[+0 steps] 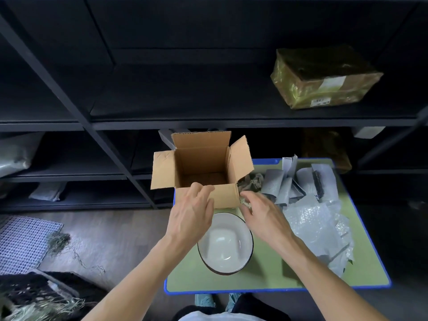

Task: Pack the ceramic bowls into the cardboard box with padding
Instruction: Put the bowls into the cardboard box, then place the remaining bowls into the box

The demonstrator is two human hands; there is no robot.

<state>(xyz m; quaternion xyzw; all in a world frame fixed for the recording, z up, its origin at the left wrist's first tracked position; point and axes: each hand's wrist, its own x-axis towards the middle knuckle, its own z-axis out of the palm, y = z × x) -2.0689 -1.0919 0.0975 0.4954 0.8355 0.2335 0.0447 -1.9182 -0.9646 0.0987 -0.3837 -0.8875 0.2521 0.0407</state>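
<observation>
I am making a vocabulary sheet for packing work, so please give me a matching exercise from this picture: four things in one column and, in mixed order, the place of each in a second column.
Things:
1. brown cardboard box with open flaps
2. white ceramic bowl with a dark rim
3. clear bubble wrap sheet
4. brown parcel wrapped in glossy tape

Places:
A. on the dark shelf, upper right
B. on the green table, nearest the person
C. at the table's far left corner
D. on the table's right side

Pairs: 1-C; 2-B; 3-D; 4-A.
</observation>
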